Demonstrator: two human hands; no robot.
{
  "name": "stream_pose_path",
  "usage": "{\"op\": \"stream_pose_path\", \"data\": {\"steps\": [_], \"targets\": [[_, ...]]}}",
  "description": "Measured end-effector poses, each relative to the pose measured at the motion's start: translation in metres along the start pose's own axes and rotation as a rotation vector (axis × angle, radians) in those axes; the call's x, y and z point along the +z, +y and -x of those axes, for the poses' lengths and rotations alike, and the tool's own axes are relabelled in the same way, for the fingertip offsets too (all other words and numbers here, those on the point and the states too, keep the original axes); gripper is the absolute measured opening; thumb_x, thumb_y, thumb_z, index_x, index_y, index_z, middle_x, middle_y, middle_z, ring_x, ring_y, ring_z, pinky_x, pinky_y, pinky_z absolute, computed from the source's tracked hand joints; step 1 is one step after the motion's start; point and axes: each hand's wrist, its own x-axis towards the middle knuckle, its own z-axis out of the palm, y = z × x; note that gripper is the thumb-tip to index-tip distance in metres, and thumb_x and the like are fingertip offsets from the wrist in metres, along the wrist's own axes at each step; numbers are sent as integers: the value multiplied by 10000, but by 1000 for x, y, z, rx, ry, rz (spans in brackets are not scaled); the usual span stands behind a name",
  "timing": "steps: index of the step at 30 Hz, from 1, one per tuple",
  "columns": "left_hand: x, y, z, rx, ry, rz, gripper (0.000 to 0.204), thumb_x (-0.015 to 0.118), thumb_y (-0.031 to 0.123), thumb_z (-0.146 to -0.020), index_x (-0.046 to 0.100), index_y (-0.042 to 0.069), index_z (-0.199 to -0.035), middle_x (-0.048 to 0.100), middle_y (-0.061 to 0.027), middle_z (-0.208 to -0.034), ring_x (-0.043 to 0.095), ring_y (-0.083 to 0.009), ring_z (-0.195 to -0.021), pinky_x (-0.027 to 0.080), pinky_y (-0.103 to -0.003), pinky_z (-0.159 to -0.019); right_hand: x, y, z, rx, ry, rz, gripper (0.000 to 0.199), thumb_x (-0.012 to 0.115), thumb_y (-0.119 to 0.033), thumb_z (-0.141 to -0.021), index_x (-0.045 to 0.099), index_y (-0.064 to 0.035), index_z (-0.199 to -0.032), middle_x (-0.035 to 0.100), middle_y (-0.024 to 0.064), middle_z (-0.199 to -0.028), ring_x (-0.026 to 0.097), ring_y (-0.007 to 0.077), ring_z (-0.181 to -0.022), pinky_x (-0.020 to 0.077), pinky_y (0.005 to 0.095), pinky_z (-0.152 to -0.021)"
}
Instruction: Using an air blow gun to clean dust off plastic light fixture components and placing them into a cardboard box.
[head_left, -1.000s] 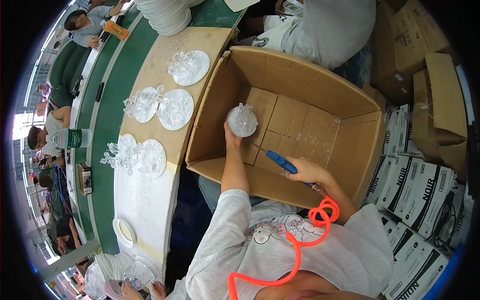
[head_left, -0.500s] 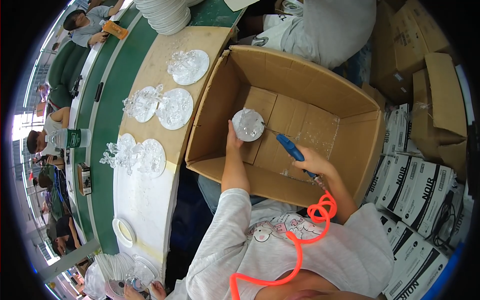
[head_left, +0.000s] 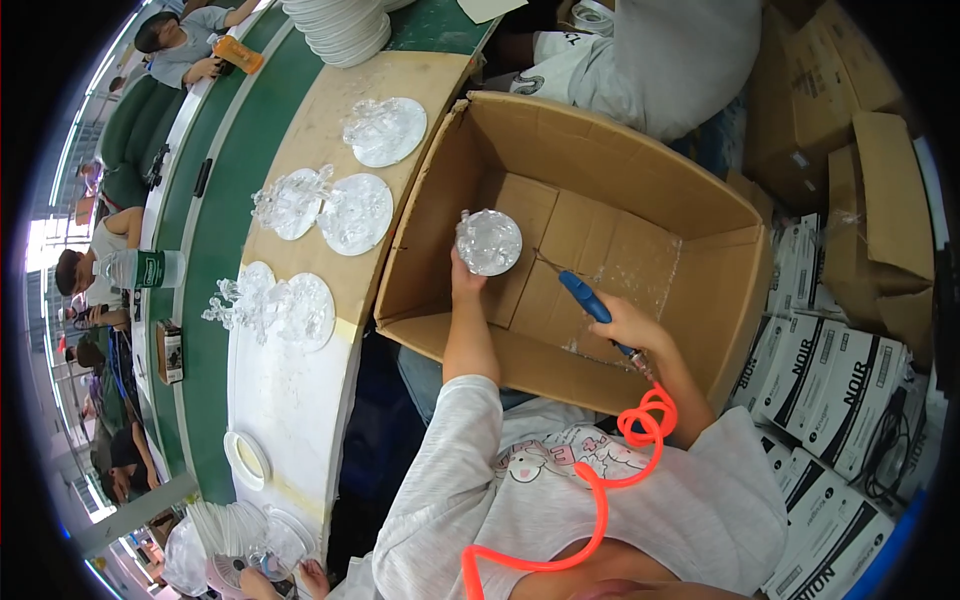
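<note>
My left hand [head_left: 467, 278] grips a round white base carrying a clear plastic piece [head_left: 489, 243], held up inside the large cardboard box [head_left: 610, 225]. Its fingers wrap the edge, partly hidden behind the disc. In my right hand [head_left: 628, 325] is a blue air blow gun [head_left: 584, 296], its thin nozzle pointing toward the piece with a small gap between them. A coiled orange air hose [head_left: 600, 500] runs from the gun's handle down across my shirt.
Several similar clear pieces on white discs [head_left: 357, 215] stand on the board at left. A stack of white plates [head_left: 335, 25] is at the far end. Printed cartons [head_left: 815, 375] are piled at right. Other people sit across the green table [head_left: 215, 240]; one person's hands work at lower left.
My left hand has turned the clear piece and shifted it slightly left, so the blow gun's nozzle is farther from it. The right hand has hardly moved.
</note>
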Motion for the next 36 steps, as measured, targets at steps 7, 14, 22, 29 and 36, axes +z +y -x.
{"op": "stream_pose_path", "data": {"steps": [7,14,22,29,36], "targets": [[51,15,6,7,-43,-102,594,270,501,-912,430,29,-1237,492,-117,-1231,465,-265,-1131,363,-406,-974,11,2,-15,80,11,-145,327,639,-294,-696,473,-23,-772,527,90,-592,549,185,-535,430,332,-494],[178,91,116,430,-197,-93,547,296,445,-928,386,21,-1262,447,-126,-1270,421,-275,-1168,319,-412,-1000,25,12,-85,185,-322,-113,368,644,-364,-722,542,-11,-727,568,75,-620,565,157,-541,447,288,-480],[114,177,293,790,-1,116,579,298,467,-916,357,23,-1284,430,-129,-1276,417,-285,-1166,341,-409,-984,71,-73,-174,212,-675,96,330,593,-400,-743,576,-77,-677,550,21,-597,513,111,-509,441,263,-474],[18,184,375,1255,348,398,594,313,489,-904,319,66,-1321,370,-90,-1341,362,-293,-1214,304,-442,-1010,101,-49,-256,546,-798,61,319,582,-423,-743,575,-106,-776,622,75,-678,588,185,-516,519,388,-495],[-62,156,463,1242,447,468,481,289,363,-914,398,52,-1264,436,-111,-1281,432,-289,-1162,368,-439,-971,149,-92,-215,329,-620,-264,458,484,-531,-813,577,-108,-962,621,103,-830,597,226,-692,500,429,-672]]}}
